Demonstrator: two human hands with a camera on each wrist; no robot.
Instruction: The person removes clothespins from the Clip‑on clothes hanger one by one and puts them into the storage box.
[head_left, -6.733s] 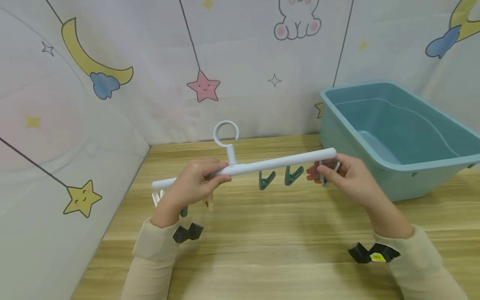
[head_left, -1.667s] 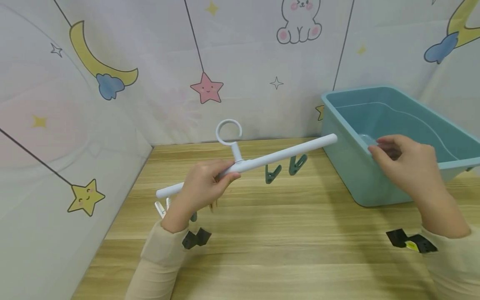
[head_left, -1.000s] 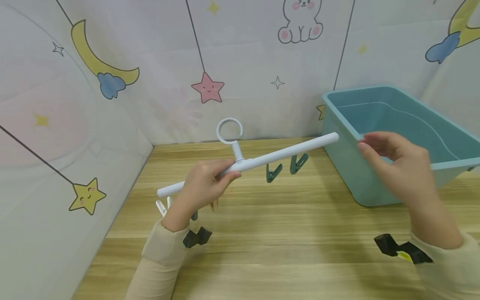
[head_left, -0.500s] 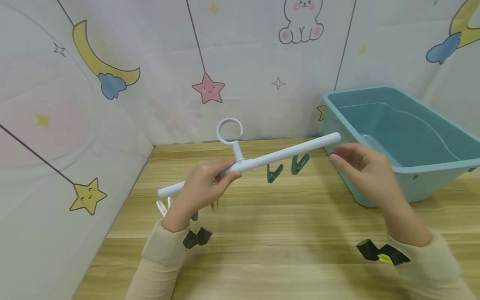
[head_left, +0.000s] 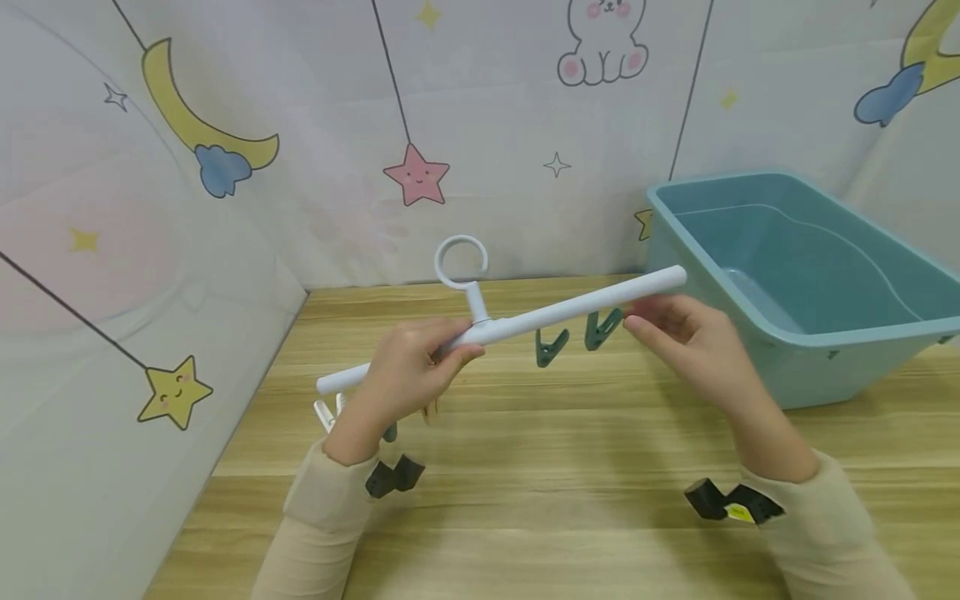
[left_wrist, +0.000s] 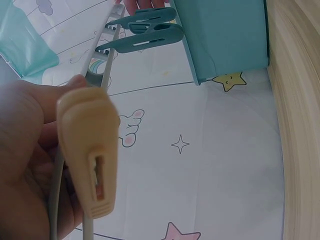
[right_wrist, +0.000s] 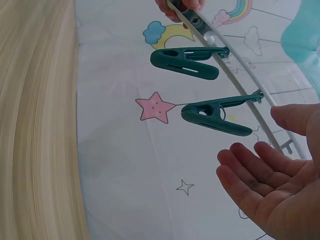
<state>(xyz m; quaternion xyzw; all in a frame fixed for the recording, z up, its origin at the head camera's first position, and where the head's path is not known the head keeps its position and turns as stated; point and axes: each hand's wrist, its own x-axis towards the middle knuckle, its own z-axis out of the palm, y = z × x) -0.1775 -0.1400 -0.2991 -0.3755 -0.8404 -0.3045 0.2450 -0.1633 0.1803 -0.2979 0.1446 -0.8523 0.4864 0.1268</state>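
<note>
Two cream sleeves (head_left: 318, 508): nearest the eye, reaching forward over the wood-grain bench (head_left: 540, 533).
Left hand (head_left: 408, 371): its grip pinches the white clip hanger (head_left: 577, 308) beside the base of the hook (head_left: 438, 263), probably because the middle balances well and leaves the right end free.
Right hand (head_left: 697, 350): its grip is released, fingers loosely bent around nothing, just beside the outer green clip (right_wrist: 215, 121); whether a fingertip touches it, I cannot tell.
Clip hanger: raised above the bench, right end tilted up, likely to present that side to the right hand.
Hanging clips: inner green clip (right_wrist: 185, 65) beside the outer one; beige clip (left_wrist: 80, 142) and white clip (head_left: 323, 414) on the left half.
Bare prong (right_wrist: 287, 146): near the hanger's right end, with no clip on it.
Blue-green tub (head_left: 802, 375): beyond the right hand, perhaps placed there for easy reach.
Printed backdrop (head_left: 322, 108): behind everything.
Change: a white clip pinched at the right end earlier is gone from there; the right hand, lately over the tub, is back by the hanger; the left hand's grasp is unchanged.
</note>
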